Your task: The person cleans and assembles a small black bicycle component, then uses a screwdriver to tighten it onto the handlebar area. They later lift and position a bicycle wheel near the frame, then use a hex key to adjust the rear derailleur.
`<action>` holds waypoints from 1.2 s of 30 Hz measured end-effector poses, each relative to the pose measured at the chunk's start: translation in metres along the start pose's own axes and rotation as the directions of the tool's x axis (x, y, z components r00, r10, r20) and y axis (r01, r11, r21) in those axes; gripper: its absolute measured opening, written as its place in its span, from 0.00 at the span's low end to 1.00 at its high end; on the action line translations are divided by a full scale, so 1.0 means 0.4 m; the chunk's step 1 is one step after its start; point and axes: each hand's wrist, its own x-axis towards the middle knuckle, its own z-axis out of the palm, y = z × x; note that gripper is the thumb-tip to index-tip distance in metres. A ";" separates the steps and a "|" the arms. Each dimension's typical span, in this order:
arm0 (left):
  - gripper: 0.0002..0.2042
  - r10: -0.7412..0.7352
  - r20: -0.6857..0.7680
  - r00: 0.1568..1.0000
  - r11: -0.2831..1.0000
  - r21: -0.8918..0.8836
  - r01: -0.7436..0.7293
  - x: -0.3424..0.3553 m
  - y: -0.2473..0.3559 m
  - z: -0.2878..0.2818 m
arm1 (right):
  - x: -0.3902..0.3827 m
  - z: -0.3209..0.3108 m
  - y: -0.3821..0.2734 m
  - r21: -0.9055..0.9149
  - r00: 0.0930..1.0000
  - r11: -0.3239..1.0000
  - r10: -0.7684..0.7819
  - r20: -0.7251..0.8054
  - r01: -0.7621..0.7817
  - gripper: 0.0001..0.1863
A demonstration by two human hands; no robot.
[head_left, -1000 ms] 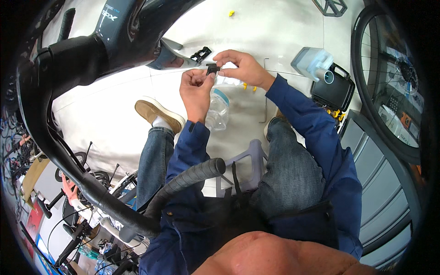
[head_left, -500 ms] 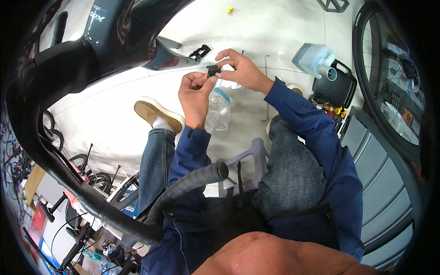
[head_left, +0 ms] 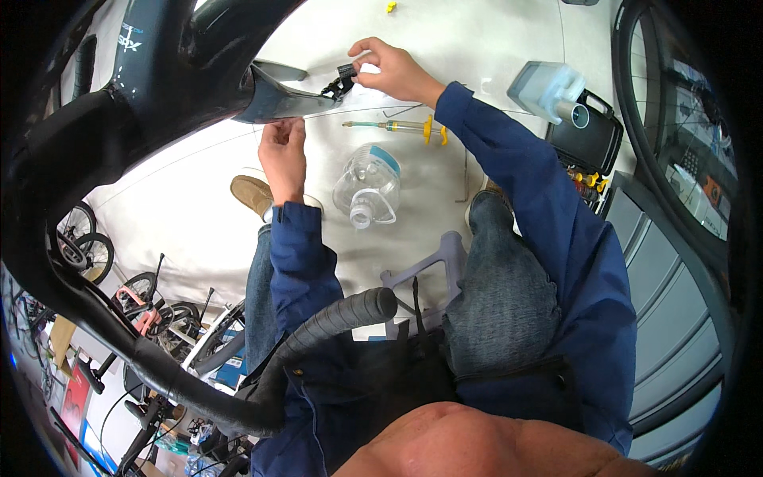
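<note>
My right hand (head_left: 391,70) pinches a small ribbed black block (head_left: 347,71) between thumb and fingers, and a bit of white cloth shows in its palm. That block touches, or sits just above, the black brake caliper (head_left: 337,87) at the tip of the dark bicycle fork (head_left: 282,102). My left hand (head_left: 284,151) is closed, its fingertips bent together against the fork's near edge. Whatever those fingers may hold is hidden. On the floor below lie a syringe (head_left: 405,127) with yellow handles and a clear plastic jug (head_left: 369,187).
A taped handlebar (head_left: 334,322) curves across my lap. To the right stand a pale blue container (head_left: 544,87), an open black tool case (head_left: 592,139), a wheel (head_left: 624,103) and a grey cabinet (head_left: 660,262). Hex keys (head_left: 466,171) lie on the floor; several bicycles stand at lower left.
Both hands have moved apart and away from me. The right carried the black block to the caliper; the left let go of it and went to the fork. The syringe has come into view.
</note>
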 end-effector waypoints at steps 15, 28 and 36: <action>0.19 0.146 0.118 0.982 0.976 -0.178 -0.123 0.021 -0.015 0.090 | 0.039 0.046 0.073 -0.156 0.973 0.962 -0.229 -0.020 0.223 0.20; 0.28 0.146 0.200 0.969 0.981 -0.155 -0.116 0.025 -0.016 0.094 | 0.010 0.057 0.065 -0.226 0.973 0.952 -0.225 -0.053 0.208 0.18; 0.33 0.270 0.259 0.927 0.958 -0.166 -0.233 0.054 -0.040 0.126 | 0.012 0.063 0.076 -0.170 0.967 0.957 -0.247 -0.058 0.234 0.17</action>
